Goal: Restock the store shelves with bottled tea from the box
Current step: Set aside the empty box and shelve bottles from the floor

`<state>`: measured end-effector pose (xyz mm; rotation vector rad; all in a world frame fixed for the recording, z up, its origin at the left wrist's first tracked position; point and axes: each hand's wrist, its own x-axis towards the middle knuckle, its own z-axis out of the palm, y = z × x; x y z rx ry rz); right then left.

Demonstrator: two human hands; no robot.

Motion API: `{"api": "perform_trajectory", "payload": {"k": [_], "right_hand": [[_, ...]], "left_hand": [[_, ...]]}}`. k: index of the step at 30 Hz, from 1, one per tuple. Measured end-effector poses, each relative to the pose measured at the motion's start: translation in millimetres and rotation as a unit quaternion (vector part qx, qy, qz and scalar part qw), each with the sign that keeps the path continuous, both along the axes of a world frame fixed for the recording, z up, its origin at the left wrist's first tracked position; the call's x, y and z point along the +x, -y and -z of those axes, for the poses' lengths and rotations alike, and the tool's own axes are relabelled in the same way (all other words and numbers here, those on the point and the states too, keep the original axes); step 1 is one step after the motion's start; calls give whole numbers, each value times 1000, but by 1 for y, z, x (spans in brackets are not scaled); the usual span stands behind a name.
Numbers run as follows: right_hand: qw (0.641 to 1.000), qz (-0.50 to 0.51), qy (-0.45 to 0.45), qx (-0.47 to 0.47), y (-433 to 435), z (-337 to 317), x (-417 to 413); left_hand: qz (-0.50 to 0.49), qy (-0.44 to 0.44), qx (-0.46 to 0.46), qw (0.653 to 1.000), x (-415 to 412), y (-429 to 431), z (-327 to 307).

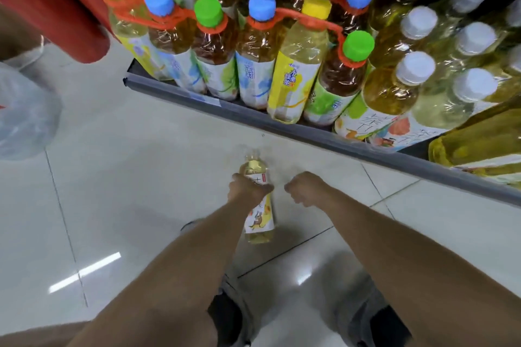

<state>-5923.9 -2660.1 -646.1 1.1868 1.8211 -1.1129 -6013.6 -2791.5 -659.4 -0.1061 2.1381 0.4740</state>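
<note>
- Pale glossy floor tiles (135, 177) fill the lower view. A shelf rail (282, 124) runs from 9 toward 4 o'clock across the upper half, with stocked rows behind it.
- Shelf stock: coloured-cap bottles (210, 45) at 12 o'clock and white-cap bottles (414, 70) at 2 o'clock, packed tight. No box in view.
- Tea bottle (260, 222) sits just below frame centre, over the floor, neck toward 12 o'clock and base toward 6. The cap end is blurred.
- Left hand (248, 189) wraps the bottle's upper body, just under the shoulder. Most of the label and the base stick out at 6 o'clock of the grip.
- Right hand (306, 190) is at 3 o'clock of the bottle, just beside it and not touching. Its fingers are curled in, and I see nothing in them.
- Handling, my judgement: a full bottle, moderately heavy, with a thin wall that gives under squeeze and a slick label film. I would hold it mid-label, since the weight hangs below the present grip.
- The label resembles the white-cap row, so it likely belongs at 2 o'clock. I cannot confirm a gap there.
</note>
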Motion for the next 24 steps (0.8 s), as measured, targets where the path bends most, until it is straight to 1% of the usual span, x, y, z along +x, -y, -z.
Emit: {"api": "perform_trajectory", "payload": {"k": [2, 5, 8, 11, 13, 16, 18, 22, 24], "right_hand": [[1000, 25, -14, -7, -6, 2, -2], [999, 34, -38, 6, -9, -7, -5], [994, 43, -93, 27, -10, -30, -3], [983, 77, -159, 44, -9, -69, 4], [980, 67, -181, 52, -9, -100, 10], [972, -3, -186, 142, -11, -152, 29], [964, -19, -191, 185, -15, -184, 46], [956, -49, -171, 234, -27, -245, 91], [948, -49, -175, 263, -36, -275, 116]], "left_hand": [[-31, -4, -7, 999, 1, -1, 7], [-45, -6, 8, 999, 6, 3, 5], [-28, -23, 51, 998, 18, 8, -10], [16, -53, 118, 991, 37, 9, -34], [56, -90, 165, 981, 53, 6, -57], [115, -139, 237, 955, 82, 0, -96], [143, -170, 276, 935, 100, -5, -118], [188, -187, 327, 907, 137, -22, -161], [241, -181, 325, 896, 146, -39, -179]]}}
